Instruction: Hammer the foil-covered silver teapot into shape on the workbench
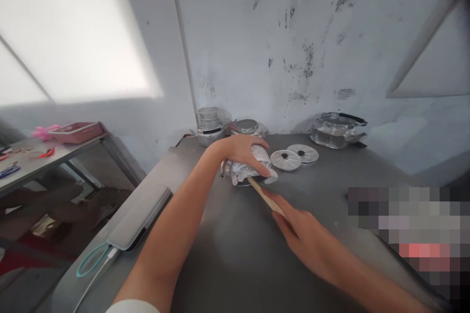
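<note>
My left hand (246, 151) lies over the top of a crumpled silver metal pot (240, 172), thumb and fingers gripping its side. The pot is tipped over, with its dark opening facing me. Between the fingers of my right hand (303, 234) is a pale wooden stick (266, 199). The stick's far end reaches the pot's opening, and its tip is hidden there. Just right of the pot lie two round silver lids with black knobs, the nearer lid (285, 163) overlapping the farther lid (310, 154).
Along the wall stand stacked metal pots (208, 124), another silver vessel (246, 126) and a crumpled pot with a black handle (336, 132). A white device (137, 220) with a cable lies at the left edge. A pink basket (79, 132) sits on a side table.
</note>
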`<state>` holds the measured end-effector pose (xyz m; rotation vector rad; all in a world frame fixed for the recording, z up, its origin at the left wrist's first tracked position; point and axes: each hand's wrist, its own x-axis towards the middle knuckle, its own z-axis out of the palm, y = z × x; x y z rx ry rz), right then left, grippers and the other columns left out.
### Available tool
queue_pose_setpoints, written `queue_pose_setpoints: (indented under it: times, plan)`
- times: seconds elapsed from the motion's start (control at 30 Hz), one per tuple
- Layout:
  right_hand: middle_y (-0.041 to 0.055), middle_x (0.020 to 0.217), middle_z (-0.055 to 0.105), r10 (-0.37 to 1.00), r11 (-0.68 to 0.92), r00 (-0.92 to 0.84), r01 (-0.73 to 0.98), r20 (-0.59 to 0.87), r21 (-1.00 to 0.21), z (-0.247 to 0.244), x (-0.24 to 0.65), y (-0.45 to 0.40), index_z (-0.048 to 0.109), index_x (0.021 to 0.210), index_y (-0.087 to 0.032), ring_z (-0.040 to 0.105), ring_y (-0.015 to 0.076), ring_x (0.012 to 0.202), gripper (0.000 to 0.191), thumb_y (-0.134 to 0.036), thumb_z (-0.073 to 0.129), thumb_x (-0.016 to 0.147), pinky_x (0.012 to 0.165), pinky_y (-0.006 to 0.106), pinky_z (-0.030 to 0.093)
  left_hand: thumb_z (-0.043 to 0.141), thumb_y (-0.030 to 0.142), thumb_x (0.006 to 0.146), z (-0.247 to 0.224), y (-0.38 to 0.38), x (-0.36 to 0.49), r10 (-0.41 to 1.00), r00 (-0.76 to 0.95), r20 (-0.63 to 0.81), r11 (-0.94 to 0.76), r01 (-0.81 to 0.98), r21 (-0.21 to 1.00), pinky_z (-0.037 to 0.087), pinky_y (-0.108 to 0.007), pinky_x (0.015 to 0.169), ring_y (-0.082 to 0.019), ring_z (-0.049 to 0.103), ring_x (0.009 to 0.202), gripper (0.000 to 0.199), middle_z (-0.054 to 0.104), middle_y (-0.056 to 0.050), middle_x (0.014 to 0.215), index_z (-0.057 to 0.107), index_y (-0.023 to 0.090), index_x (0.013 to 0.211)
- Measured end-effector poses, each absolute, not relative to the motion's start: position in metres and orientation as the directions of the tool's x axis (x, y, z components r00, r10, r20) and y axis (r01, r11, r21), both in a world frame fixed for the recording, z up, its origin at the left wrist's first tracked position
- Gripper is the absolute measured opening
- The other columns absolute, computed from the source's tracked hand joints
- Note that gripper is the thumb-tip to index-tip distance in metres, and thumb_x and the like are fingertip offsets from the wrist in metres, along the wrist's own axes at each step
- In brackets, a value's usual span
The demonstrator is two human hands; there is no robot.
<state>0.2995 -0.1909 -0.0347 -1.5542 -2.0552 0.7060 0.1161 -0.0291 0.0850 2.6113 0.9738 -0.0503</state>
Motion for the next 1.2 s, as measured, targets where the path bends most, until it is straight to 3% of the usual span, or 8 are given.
queue_pose_setpoints:
  times: [0.27, 0.43, 0.73, 0.97, 1.1, 1.2]
  plan:
    - [0.0, 0.075, 0.067, 0.962, 0.257, -0.25, 0.714, 0.106, -0.651, -0.029, 0.3, -0.189, 0.029, 0.155, -0.028, 0.066, 0.0193, 0.066, 0.054, -0.034, 0.028, 0.101, 0.066, 0.03, 0.05, 0.067, 0.078, 0.063, 0.085, -0.029, 0.117, 0.627, 0.761, -0.166, -0.694, 0.643, 0.325, 0.041, -0.044, 0.106, -0.037, 0.036, 0.138, 0.094, 0.035, 0.003, 0.157, 0.043, 0.038, 0.144]
    - [0.0025, 0.087, 0.072, 0.966, 0.239, -0.246, 0.721, 0.083, -0.65, -0.033, 0.302, -0.189, 0.03, 0.155, -0.029, 0.069, 0.0201, 0.076, 0.054, -0.035, 0.029, 0.101, 0.075, 0.032, 0.05, 0.066, 0.082, 0.062, 0.084, -0.028, 0.116, 0.622, 0.767, -0.155, -0.704, 0.635, 0.319, 0.042, -0.043, 0.106, -0.036, 0.038, 0.137, 0.096, 0.036, 0.002, 0.156, 0.044, 0.037, 0.144]
    - [-0.0012, 0.075, 0.066, 0.966, 0.236, -0.248, 0.717, 0.075, -0.656, -0.028, 0.302, -0.19, 0.027, 0.155, -0.029, 0.061, 0.0165, 0.061, 0.053, -0.037, 0.026, 0.103, 0.064, 0.028, 0.047, 0.066, 0.083, 0.061, 0.084, -0.029, 0.116, 0.626, 0.765, -0.149, -0.703, 0.637, 0.317, 0.043, -0.043, 0.105, -0.035, 0.039, 0.137, 0.097, 0.036, 0.002, 0.156, 0.044, 0.038, 0.144]
    - [0.0027, 0.104, 0.071, 0.95, 0.258, -0.309, 0.693, 0.045, -0.674, -0.028, 0.303, -0.189, 0.031, 0.153, -0.034, 0.068, 0.0199, 0.09, 0.051, -0.035, 0.031, 0.102, 0.085, 0.033, 0.048, 0.065, 0.084, 0.062, 0.085, -0.028, 0.115, 0.623, 0.765, -0.162, -0.703, 0.639, 0.312, 0.042, -0.043, 0.106, -0.034, 0.038, 0.137, 0.096, 0.035, 0.003, 0.156, 0.043, 0.038, 0.143]
    - [0.0003, 0.09, 0.071, 0.959, 0.228, -0.281, 0.709, 0.029, -0.667, -0.023, 0.303, -0.189, 0.03, 0.154, -0.034, 0.067, 0.019, 0.077, 0.051, -0.036, 0.028, 0.103, 0.077, 0.032, 0.05, 0.065, 0.083, 0.062, 0.085, -0.029, 0.116, 0.628, 0.76, -0.163, -0.7, 0.645, 0.307, 0.042, -0.043, 0.106, -0.035, 0.037, 0.138, 0.095, 0.034, 0.003, 0.157, 0.042, 0.039, 0.144]
    - [0.0008, 0.099, 0.071, 0.957, 0.26, -0.277, 0.691, 0.084, -0.675, -0.021, 0.302, -0.19, 0.027, 0.155, -0.036, 0.069, 0.0195, 0.089, 0.051, -0.035, 0.027, 0.103, 0.083, 0.032, 0.049, 0.065, 0.082, 0.063, 0.085, -0.029, 0.116, 0.624, 0.764, -0.165, -0.705, 0.641, 0.303, 0.041, -0.042, 0.107, -0.035, 0.037, 0.138, 0.096, 0.034, 0.003, 0.157, 0.042, 0.038, 0.144]
